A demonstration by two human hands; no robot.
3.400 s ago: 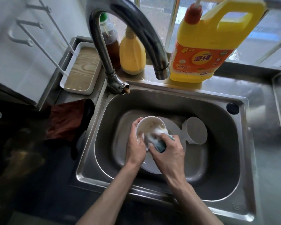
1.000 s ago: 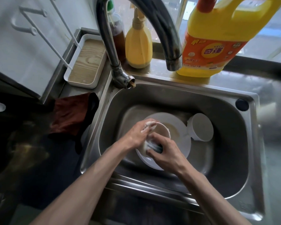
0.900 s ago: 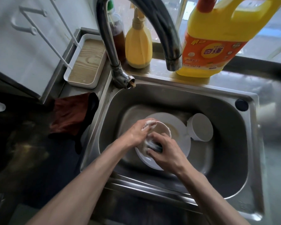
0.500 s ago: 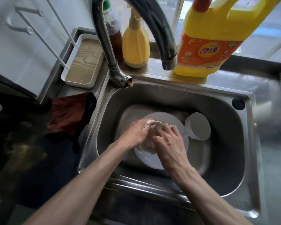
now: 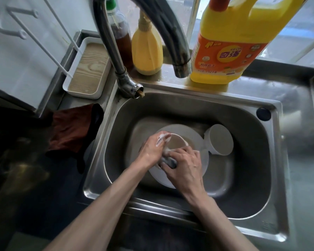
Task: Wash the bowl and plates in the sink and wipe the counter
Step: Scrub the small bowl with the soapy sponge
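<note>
While the scrubbing goes on, both forearms reach over the near edge of the sink. The left grip is wrapped round the near-left rim of the bowl, suds on its knuckles, and tips the bowl's mouth up toward the camera, which seems meant to steady it and open its inside to the other hand. The right grip is curled over a dark sponge and presses it against the bowl's near side. The bowl sits over a white plate lying flat at the middle of the sink floor, probably next in line for washing. The bowl's inside looks filmed with suds, no food showing. Just beside the plate's far-right edge a white cup lies tilted on its side; mouth or base toward me, I cannot tell. On the surface at the sink's left edge a brown cloth lies crumpled, handy for wiping. Past the far edge stand the tap, no stream at its spout, a detergent jug and a yellow bottle.
</note>
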